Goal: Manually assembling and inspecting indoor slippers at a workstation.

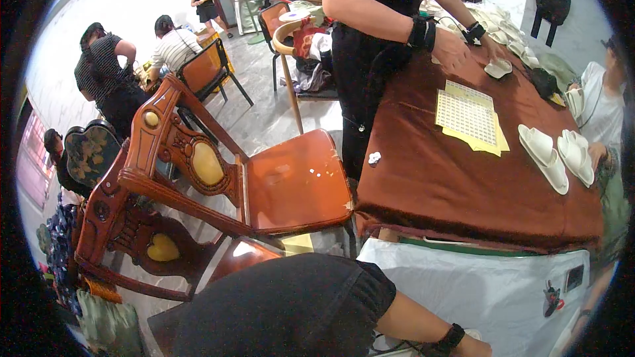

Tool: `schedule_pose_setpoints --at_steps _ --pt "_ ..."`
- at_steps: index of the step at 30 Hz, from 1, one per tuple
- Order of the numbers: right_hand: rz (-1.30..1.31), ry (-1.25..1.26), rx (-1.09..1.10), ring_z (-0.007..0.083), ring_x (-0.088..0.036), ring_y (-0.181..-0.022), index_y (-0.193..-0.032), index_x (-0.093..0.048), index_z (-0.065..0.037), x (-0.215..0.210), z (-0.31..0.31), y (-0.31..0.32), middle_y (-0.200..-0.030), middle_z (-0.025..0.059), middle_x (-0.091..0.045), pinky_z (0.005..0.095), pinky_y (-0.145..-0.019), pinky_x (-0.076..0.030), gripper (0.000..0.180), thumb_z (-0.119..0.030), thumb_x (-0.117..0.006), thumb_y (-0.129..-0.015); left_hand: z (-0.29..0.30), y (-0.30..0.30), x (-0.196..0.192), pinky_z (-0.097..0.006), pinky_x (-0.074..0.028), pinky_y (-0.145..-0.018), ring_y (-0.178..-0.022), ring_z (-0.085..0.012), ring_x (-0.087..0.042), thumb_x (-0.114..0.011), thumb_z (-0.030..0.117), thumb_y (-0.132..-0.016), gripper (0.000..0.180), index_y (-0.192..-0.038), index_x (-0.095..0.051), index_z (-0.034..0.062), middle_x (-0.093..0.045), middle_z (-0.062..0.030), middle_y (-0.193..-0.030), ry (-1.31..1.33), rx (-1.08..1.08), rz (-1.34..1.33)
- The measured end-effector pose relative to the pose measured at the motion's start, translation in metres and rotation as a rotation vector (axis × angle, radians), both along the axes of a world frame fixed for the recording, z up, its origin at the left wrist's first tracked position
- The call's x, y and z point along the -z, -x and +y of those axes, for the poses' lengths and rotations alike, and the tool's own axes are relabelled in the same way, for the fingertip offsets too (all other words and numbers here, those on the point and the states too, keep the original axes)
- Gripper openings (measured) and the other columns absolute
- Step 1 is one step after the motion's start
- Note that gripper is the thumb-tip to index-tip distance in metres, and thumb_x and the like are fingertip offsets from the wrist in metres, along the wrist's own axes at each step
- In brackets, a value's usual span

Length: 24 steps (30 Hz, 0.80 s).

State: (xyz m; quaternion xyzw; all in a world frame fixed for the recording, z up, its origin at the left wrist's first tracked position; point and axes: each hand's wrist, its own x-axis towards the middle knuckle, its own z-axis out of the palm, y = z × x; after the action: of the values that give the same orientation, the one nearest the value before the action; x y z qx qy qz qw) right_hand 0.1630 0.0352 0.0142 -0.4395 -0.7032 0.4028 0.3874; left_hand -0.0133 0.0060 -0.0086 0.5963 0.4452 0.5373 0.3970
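My left arm crosses the bottom in a dark sleeve, with a black band at the wrist. The left hand (477, 346) is cut off by the lower edge, low beside the white-covered table (463, 277); its fingers are hidden. A small pale piece (472, 334) shows next to it, too little to name. At the lower right rim, part of a forearm (600, 287) with a dark band appears, seemingly my right; its fingers cannot be made out. A small dark tool with a red part (551, 299) and a dark flat rectangle (574, 278) lie on the white cover.
Beyond is a brown-clothed table (430, 192) with yellow label sheets (466, 116), white slippers (544, 157) and a heap of pale pieces (496, 23). A standing co-worker's hand (493, 53) touches a pale slipper-like piece (498, 68). Wooden chairs (297, 182) stand left; several people sit or stand behind.
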Motion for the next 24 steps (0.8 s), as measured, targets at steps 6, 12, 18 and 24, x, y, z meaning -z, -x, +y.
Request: schedule_pose_setpoints --at_steps 6,12,18,24 --pt "0.068 0.032 -0.068 0.0244 -0.062 -0.083 -0.095 -0.065 0.006 -0.006 -0.007 0.005 -0.091 0.0171 -0.067 0.0336 -0.076 -0.052 0.034 -0.027 -0.074 -0.089 0.011 0.001 0.01 -0.038 -0.051 -0.072 -0.08 -0.0224 -0.063 -0.071 0.021 -0.088 0.019 -0.095 -0.072 0.0025 -0.07 -0.0115 -0.089 -0.049 0.031 0.027" --pt "0.083 -0.028 -0.022 0.0248 -0.062 -0.079 -0.09 -0.064 0.008 -0.01 -0.015 0.015 -0.089 0.0191 -0.067 0.0352 -0.073 -0.053 0.032 -0.022 -0.073 -0.09 0.018 0.0 0.022 -0.034 -0.052 -0.066 -0.071 -0.0174 -0.064 -0.074 0.011 -0.077 0.016 -0.086 -0.069 -0.0012 -0.071 -0.0108 -0.082 -0.107 0.022 -0.054" --pt "0.122 -0.004 -0.015 0.025 -0.06 -0.076 -0.09 -0.065 0.008 -0.015 -0.019 0.015 -0.085 0.0176 -0.066 0.0358 -0.069 -0.053 0.026 -0.017 -0.073 -0.088 0.01 -0.007 0.01 -0.034 -0.051 -0.057 -0.063 -0.0182 -0.064 -0.076 0.004 -0.065 0.014 -0.077 -0.07 -0.0011 -0.068 -0.0106 -0.068 -0.094 -0.048 -0.139" --pt "0.134 -0.016 0.009 0.024 -0.057 -0.075 -0.085 -0.065 0.007 -0.012 -0.02 0.017 -0.083 0.016 -0.064 0.0371 -0.07 -0.05 0.029 -0.02 -0.073 -0.088 0.009 -0.003 0.011 -0.033 -0.049 -0.058 -0.066 -0.0179 -0.063 -0.075 0.006 -0.068 0.015 -0.077 -0.068 -0.0029 -0.068 -0.011 -0.071 -0.071 -0.073 -0.084"
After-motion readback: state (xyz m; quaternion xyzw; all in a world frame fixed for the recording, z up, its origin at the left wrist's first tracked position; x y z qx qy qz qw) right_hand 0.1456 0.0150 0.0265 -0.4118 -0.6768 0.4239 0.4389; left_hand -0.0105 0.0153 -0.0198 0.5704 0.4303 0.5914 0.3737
